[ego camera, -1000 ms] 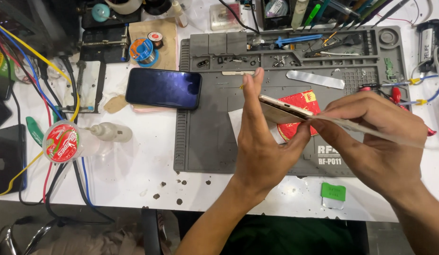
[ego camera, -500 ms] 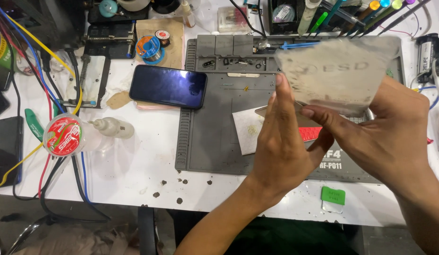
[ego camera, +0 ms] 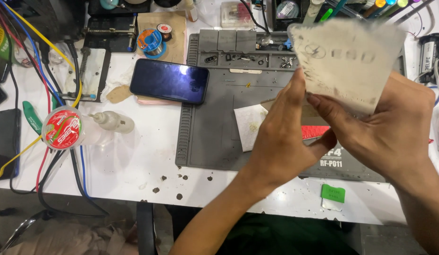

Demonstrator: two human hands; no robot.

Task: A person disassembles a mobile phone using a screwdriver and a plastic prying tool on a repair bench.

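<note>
My right hand grips a pale, blurred flat sheet by its lower edge and holds it up over the back of the grey work mat. My left hand is just left of it, fingertips touching the sheet's lower left edge. A thin tan flat piece shows behind the left fingers, and the hand seems closed on it; most of it is hidden. Under both hands lie a red card and a white paper square.
A dark phone lies left of the mat. A small squeeze bottle, a round red-lidded tub and coloured cables crowd the left. Solder spools sit at the back, and a green tag lies near the front edge.
The right hand has lifted the pale sheet from flat to upright and raised it toward the camera. The left hand has risen with it.
</note>
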